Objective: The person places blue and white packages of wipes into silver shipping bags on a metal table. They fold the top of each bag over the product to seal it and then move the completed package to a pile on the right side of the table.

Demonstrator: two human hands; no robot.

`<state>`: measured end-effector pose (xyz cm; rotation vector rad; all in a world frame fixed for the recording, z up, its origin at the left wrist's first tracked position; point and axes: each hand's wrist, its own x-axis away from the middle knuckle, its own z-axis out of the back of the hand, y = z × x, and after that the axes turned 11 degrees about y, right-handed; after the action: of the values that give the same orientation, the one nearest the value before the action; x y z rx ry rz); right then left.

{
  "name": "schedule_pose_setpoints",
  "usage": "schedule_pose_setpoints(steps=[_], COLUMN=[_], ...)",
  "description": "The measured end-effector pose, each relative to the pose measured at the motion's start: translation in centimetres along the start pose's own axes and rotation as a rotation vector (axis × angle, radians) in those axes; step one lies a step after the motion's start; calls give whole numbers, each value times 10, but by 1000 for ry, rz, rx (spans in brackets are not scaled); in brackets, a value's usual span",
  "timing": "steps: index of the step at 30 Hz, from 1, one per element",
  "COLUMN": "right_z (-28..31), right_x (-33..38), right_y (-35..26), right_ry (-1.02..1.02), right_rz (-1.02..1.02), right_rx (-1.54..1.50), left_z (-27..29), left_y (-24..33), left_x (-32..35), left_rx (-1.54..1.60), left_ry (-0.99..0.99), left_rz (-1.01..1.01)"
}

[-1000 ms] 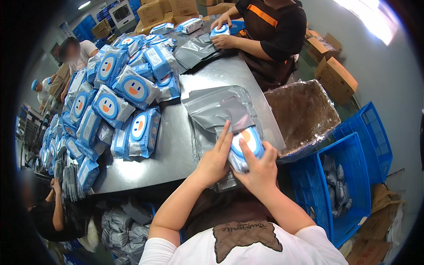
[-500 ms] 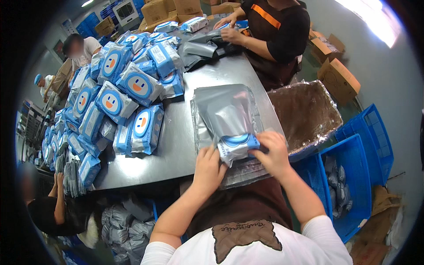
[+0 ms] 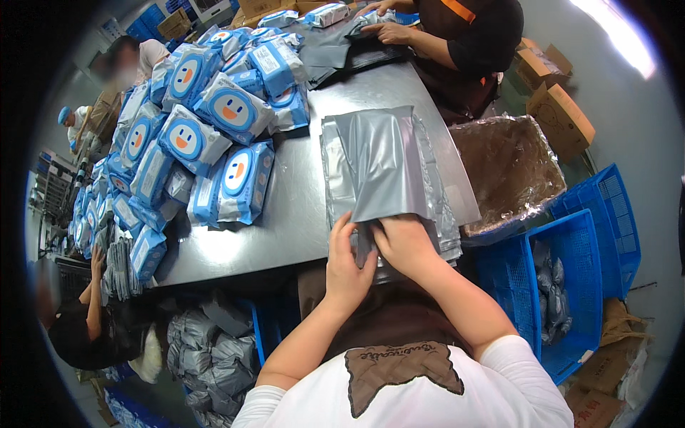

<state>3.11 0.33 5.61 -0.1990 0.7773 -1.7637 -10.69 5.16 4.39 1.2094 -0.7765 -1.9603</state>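
A grey plastic mailing bag [image 3: 382,164] lies on top of a stack of similar bags [image 3: 444,214] at the near edge of the table. Its opening faces me. My right hand [image 3: 405,241] reaches into that opening, and the bag's upper layer hides its fingers. With my left hand [image 3: 348,262] I hold the left side of the bag's mouth, fingers on the edge and thumb below. The wet-wipe pack seen earlier is out of sight now. To the left rises a large heap of blue and white wet-wipe packs [image 3: 242,182].
On the metal table [image 3: 292,239], a co-worker's hand [image 3: 389,32] handles grey bags [image 3: 325,53] at the far side. Right of the table stand a plastic-lined box [image 3: 503,171] and blue crates [image 3: 564,285]. Filled grey parcels [image 3: 210,357] lie below the table's left edge.
The wet-wipe pack has gone from view at the bag's mouth. My right hand has moved left and into the bag. My left hand stays at the bag's near edge.
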Motion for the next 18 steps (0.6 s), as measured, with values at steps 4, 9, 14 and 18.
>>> schedule_pose_setpoints(steps=[4, 9, 14, 18], right_z=[21, 22, 40, 132], right_x=[14, 3, 0, -17], right_y=[5, 4, 12, 128], right_ry=[85, -276, -522, -661], right_rz=[167, -50, 86, -61], right_rx=[-473, -658, -682, -1229], left_z=[21, 37, 43, 56], left_y=[-11, 1, -13, -27], left_x=[12, -4, -8, 6], left_rx=[194, 67, 93, 281], left_ry=[-195, -305, -419, -415], left_rz=[441, 97, 25, 289])
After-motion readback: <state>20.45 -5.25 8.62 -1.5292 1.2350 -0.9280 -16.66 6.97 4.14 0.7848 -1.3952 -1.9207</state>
